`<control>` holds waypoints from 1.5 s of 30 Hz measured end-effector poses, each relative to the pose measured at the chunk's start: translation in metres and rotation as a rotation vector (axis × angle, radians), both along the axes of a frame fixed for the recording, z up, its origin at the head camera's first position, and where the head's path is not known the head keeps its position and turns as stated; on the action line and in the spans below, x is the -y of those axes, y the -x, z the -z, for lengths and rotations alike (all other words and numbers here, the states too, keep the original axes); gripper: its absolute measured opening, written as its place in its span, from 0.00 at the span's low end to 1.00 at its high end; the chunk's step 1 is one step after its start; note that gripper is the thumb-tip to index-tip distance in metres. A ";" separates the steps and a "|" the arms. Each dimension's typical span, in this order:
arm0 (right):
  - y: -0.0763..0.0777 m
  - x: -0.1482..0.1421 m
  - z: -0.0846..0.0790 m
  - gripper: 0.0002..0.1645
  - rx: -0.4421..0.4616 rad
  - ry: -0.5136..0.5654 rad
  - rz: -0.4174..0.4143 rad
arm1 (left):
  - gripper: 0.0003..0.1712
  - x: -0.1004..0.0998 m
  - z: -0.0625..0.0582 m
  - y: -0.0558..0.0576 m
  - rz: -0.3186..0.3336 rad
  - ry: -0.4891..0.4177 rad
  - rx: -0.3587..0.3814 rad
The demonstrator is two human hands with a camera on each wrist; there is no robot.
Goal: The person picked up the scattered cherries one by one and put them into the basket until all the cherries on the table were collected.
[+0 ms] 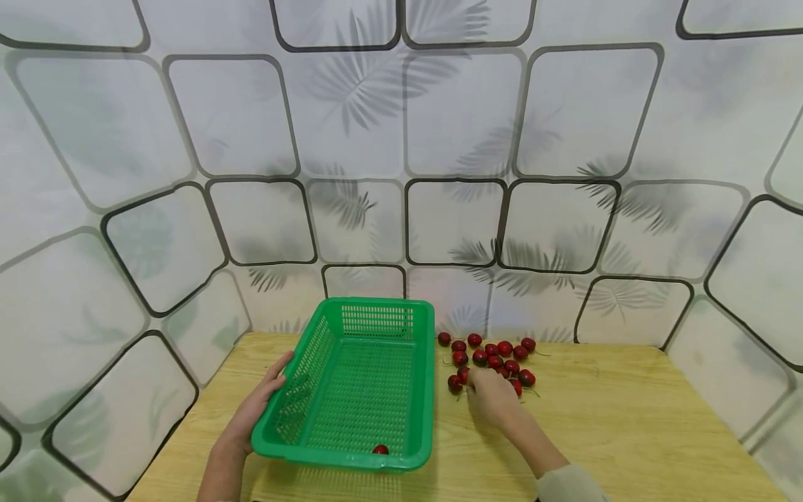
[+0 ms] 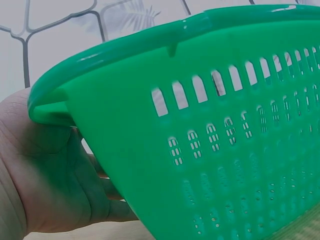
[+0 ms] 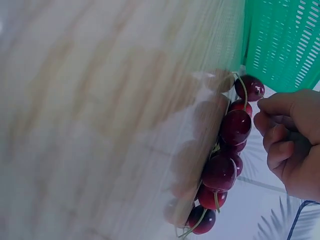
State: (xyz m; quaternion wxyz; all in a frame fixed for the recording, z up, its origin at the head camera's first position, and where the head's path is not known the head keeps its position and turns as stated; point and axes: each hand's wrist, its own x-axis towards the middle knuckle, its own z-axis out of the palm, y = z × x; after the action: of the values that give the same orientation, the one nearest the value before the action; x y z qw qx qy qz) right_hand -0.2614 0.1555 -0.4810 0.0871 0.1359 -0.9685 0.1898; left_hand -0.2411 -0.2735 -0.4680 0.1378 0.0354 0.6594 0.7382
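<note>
A green plastic basket [image 1: 431, 390] with slotted walls stands on the table. My left hand [image 1: 256, 408] rests against its outer left side; in the left wrist view the palm [image 2: 55, 175] lies under the rim and the fingers run behind the wall, with the thumb hidden. One red cherry [image 1: 380, 450] lies inside at the near end. Right of the basket, my right hand [image 1: 495, 397] is at the near edge of a group of cherries [image 1: 495, 362]. In the right wrist view, its curled thumb and finger pinch at the edge of a dark cherry [image 3: 249, 88], apparently by the stem.
Several loose cherries with green stems lie close together, one cherry [image 1: 527, 378] at the right edge of the group. The light wooden table [image 1: 615, 418] extends to the right. A patterned white wall covering [image 1: 452, 223] rises behind and along both sides.
</note>
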 end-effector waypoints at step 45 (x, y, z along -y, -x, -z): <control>-0.037 0.056 -0.059 0.06 -0.482 0.332 -0.058 | 0.35 0.000 -0.001 -0.001 0.022 -0.018 0.015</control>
State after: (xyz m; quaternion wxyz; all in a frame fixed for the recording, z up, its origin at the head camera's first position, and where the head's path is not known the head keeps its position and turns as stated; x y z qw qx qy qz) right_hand -0.2241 0.0997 -0.4224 0.3300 0.1887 -0.8713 0.3103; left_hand -0.2396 -0.2737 -0.4672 0.1506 0.0386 0.6511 0.7429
